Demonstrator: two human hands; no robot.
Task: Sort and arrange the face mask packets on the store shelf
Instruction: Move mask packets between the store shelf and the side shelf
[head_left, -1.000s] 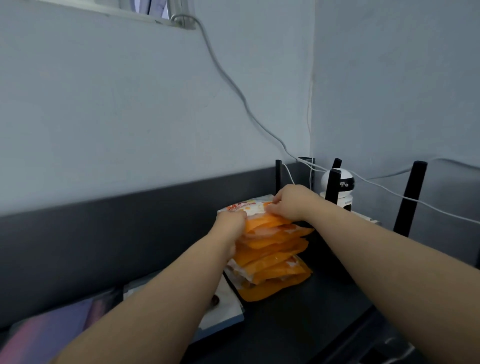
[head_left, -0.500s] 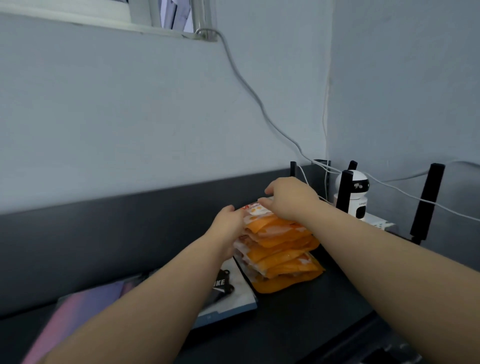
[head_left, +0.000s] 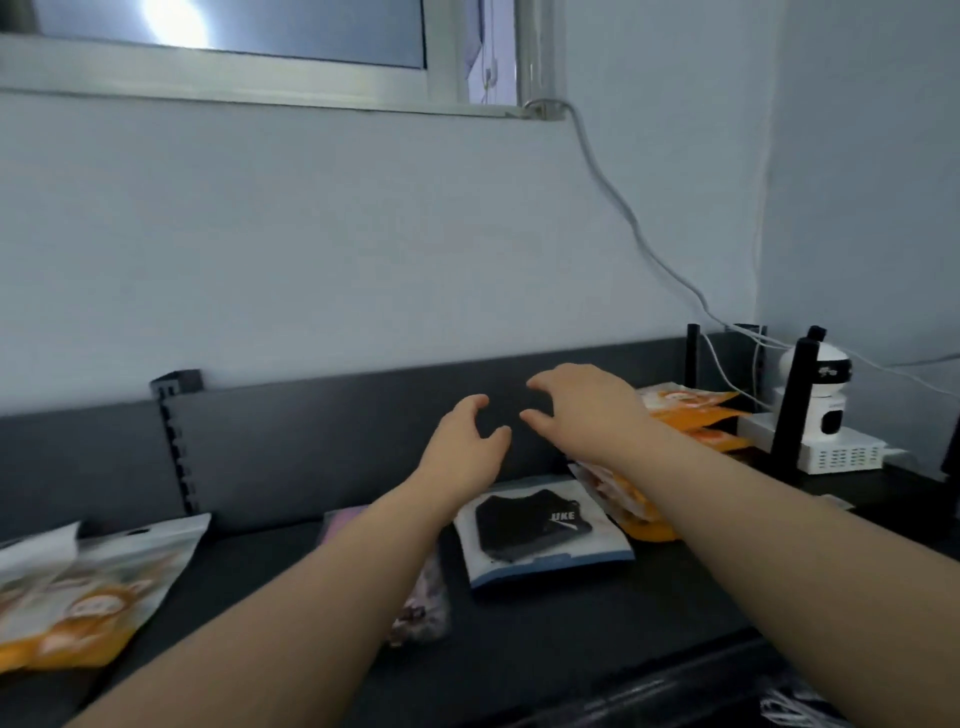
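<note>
Both hands have let go of the orange stack (head_left: 691, 415). Now the left hand (head_left: 467, 441) and right hand (head_left: 582, 410) hang in the air, fingers loose and empty. That stack sits near the shelf's (head_left: 571, 649) back right corner. One black mask packet (head_left: 540, 530) lies flat beside it.

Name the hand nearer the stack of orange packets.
Right. The right hand hovers beside the orange stack; the left hand hangs farther left, near the black mask packet.
</note>
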